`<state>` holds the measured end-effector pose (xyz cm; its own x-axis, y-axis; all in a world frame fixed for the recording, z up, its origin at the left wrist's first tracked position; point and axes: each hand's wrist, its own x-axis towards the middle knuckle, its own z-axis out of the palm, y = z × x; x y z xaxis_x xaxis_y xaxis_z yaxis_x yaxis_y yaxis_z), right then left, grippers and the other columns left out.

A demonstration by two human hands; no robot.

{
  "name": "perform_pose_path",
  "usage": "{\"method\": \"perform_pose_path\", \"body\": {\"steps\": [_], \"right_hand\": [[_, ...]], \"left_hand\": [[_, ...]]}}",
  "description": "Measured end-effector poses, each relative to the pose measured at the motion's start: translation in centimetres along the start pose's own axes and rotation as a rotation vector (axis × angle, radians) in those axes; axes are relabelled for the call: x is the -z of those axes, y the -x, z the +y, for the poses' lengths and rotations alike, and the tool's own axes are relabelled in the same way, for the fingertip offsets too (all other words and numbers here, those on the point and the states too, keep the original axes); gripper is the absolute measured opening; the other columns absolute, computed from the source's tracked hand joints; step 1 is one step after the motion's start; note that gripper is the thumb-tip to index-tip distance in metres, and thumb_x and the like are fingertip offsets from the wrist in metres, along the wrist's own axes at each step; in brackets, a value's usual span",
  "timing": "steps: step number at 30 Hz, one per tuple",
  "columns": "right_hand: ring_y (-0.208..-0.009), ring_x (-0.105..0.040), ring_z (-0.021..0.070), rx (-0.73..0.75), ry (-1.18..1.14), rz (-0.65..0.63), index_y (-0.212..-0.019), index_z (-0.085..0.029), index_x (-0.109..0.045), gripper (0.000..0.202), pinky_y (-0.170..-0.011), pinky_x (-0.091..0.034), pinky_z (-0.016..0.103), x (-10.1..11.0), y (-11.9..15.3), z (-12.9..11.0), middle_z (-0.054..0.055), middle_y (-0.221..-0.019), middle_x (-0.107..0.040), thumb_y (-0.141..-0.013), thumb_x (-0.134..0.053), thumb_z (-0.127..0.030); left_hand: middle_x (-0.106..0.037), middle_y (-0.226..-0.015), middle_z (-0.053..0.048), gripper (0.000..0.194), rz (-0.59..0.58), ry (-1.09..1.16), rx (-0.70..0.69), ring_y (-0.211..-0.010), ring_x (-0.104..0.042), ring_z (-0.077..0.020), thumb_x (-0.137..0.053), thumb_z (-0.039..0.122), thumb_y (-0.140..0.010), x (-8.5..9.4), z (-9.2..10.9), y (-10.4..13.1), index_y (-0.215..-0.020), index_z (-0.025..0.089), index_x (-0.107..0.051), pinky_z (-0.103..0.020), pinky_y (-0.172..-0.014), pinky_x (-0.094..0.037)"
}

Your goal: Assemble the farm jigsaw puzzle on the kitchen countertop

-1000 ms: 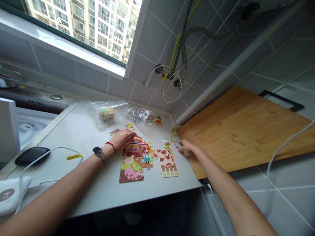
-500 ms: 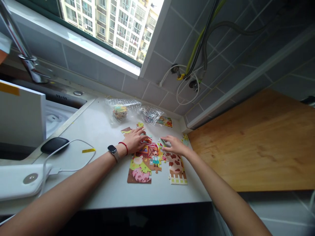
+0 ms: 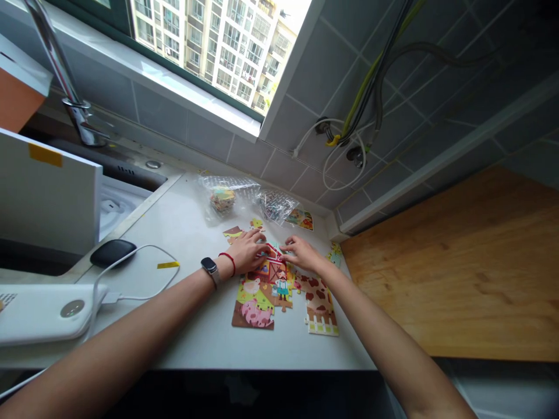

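A: What is nearest?
B: The front edge of a white counter (image 3: 205,343), then a bare strip, then a partly joined farm puzzle (image 3: 262,291) lying flat, its lower edge notched by a gap.
A: The hands?
B: Both are at its far end. The left hand (image 3: 248,251) lies palm down, fingers loosely spread on the barn. The right hand (image 3: 301,254) is narrowed at the roof; I cannot tell whether it grips a piece.
A: Beyond?
B: Loose pieces (image 3: 233,233), then clear bags (image 3: 222,198) near the tiled wall (image 3: 248,156).
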<state>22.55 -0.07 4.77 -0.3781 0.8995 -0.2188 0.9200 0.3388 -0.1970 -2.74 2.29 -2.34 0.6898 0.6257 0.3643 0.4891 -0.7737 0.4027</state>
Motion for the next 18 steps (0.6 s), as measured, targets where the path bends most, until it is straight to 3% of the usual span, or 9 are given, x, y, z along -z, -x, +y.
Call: {"method": "perform_pose_path", "body": {"steps": [6,13,15,18], "right_hand": [[-0.119,-0.064,0.0314,-0.055,-0.049,0.025,-0.106,-0.029,-0.085,0.021,-0.106,-0.049,0.043,-0.8,-1.5,0.2,0.011,-0.125,-0.067,-0.087,-0.082,-0.037],[-0.126,-0.060,0.0303,-0.217,-0.181,0.105,-0.130,-0.024,-0.075,0.063,-0.108,-0.047,0.040,-2.1,-2.5,2.1,0.014,-0.139,-0.057,-0.075,-0.091,-0.048],[-0.116,-0.064,0.0276,-0.237,-0.215,0.086,-0.128,-0.021,-0.074,0.066,-0.099,-0.051,0.037,-2.0,-2.9,2.5,0.014,-0.131,-0.062,-0.071,-0.093,-0.047],[-0.091,-0.066,0.0211,-0.234,-0.257,0.004,-0.111,-0.019,-0.075,0.055,-0.079,-0.051,0.029,-1.4,-3.8,2.7,0.006,-0.103,-0.070,-0.066,-0.096,-0.044]], "left_hand": [[-0.065,-0.130,-0.014,0.025,-0.005,-0.009,0.003,-0.141,-0.047,-0.0404,-0.067,0.028,-0.093,-0.2,0.1,0.0,-0.116,0.025,-0.078,-0.057,-0.111,-0.046],[-0.066,-0.129,-0.011,0.026,-0.027,-0.009,0.021,-0.139,-0.047,-0.0379,-0.064,0.031,-0.096,-0.3,0.1,-0.1,-0.118,0.028,-0.078,-0.054,-0.110,-0.045],[-0.066,-0.129,-0.010,0.027,-0.039,-0.003,0.027,-0.138,-0.048,-0.0364,-0.064,0.031,-0.096,-0.2,0.1,-0.1,-0.119,0.029,-0.077,-0.052,-0.110,-0.045],[-0.066,-0.129,-0.010,0.027,-0.042,0.003,0.031,-0.135,-0.051,-0.0347,-0.065,0.032,-0.096,-0.1,0.1,-0.1,-0.119,0.030,-0.077,-0.050,-0.109,-0.045]]}}
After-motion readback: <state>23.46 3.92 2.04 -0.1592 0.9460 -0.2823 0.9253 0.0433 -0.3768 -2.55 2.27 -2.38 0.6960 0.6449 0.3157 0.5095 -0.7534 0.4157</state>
